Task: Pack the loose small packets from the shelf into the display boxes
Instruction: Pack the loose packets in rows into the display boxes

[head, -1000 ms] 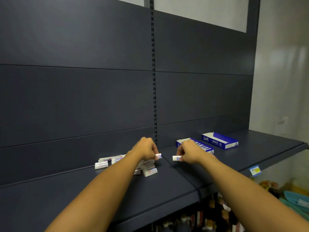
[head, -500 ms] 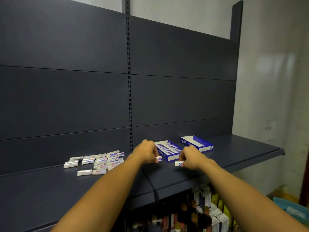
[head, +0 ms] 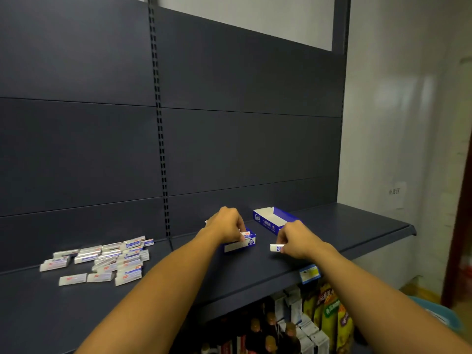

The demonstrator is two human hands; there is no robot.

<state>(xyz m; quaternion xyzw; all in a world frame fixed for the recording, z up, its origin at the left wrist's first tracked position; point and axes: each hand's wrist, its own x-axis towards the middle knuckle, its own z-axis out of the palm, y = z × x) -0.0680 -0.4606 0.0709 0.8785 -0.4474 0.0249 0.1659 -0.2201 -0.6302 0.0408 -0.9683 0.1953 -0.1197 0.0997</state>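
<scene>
Several loose white packets (head: 107, 259) lie in a heap on the left part of the dark shelf (head: 255, 274). My left hand (head: 227, 224) pinches one small packet (head: 245, 235) right over the near blue display box (head: 241, 244), covering most of that box. A little to the right, my right hand (head: 297, 240) pinches another white packet (head: 275, 247) just above the shelf. The second blue display box (head: 273, 221) stands open behind my right hand, its inside white and bare where it shows.
The shelf's front edge carries a blue price tag (head: 309, 273). Bottles and food packs (head: 306, 320) fill the level below. A slotted upright (head: 161, 139) splits the dark back panel. A pale wall and a blue bin (head: 439, 318) lie to the right.
The view has swung right. My left hand has moved its packet over the near box. My right hand still holds its packet, now farther right of that box.
</scene>
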